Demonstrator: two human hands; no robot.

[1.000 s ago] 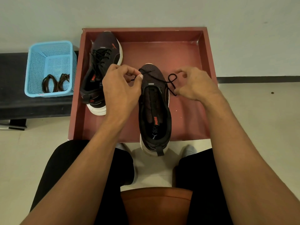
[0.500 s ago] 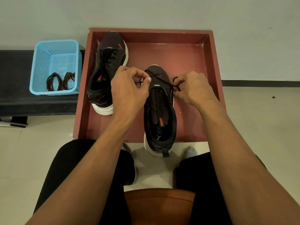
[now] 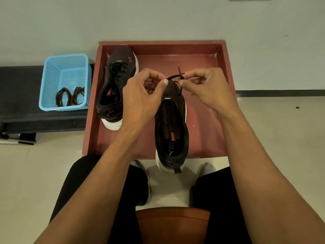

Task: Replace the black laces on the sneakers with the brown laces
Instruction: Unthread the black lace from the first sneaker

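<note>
A black sneaker (image 3: 171,131) with an unlaced, open tongue lies in the red tray (image 3: 207,134), its heel hanging over the tray's near rim. Above its toe, my left hand (image 3: 140,97) and my right hand (image 3: 209,87) pinch the black lace (image 3: 175,77) between thumbs and fingers, with the lace ends sticking up between them. A second black sneaker (image 3: 116,85), laced in black, lies in the tray's left part. Two coiled brown laces (image 3: 70,95) lie in the blue basket (image 3: 51,81).
The blue basket stands on a dark bench (image 3: 21,117) left of the tray. A wall rises right behind the tray. My knees in black trousers (image 3: 98,182) and a brown seat edge (image 3: 173,224) are at the bottom, with pale floor (image 3: 281,129) to the right.
Both hands have come together over the toe of the near sneaker. The black lace, earlier stretched out to either side, is now gathered between them.
</note>
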